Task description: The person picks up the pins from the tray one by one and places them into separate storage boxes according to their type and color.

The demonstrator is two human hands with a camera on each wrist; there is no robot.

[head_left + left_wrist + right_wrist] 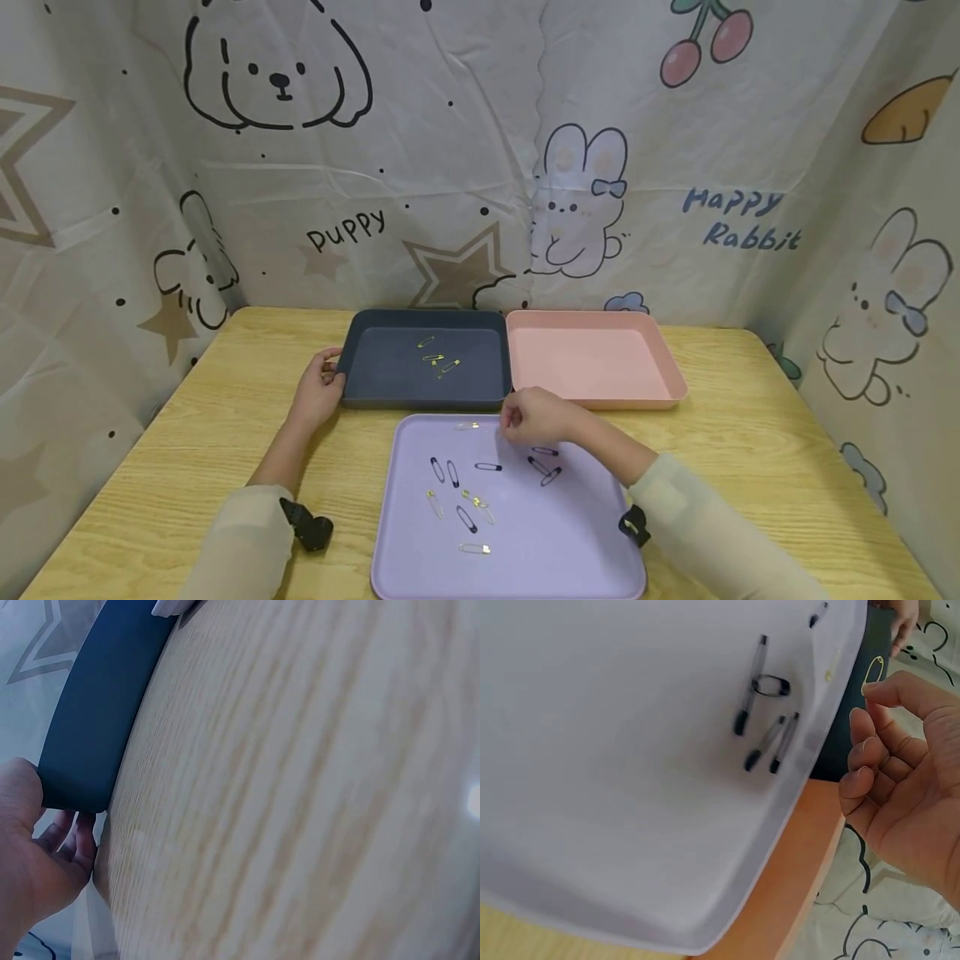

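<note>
My left hand holds the left side of a dark blue tray. In the left wrist view, the thumb of that left hand lies at the rim of the dark blue tray, with curled fingers against its end. My right hand is over the far edge of a lilac tray. Between thumb and index finger, the right hand pinches a gold safety pin. Gold safety pins and black safety pins lie scattered on the lilac tray.
Several gold safety pins lie inside the dark blue tray. A pink tray stands against its right side. All three trays rest on a wooden table, and a printed curtain hangs behind.
</note>
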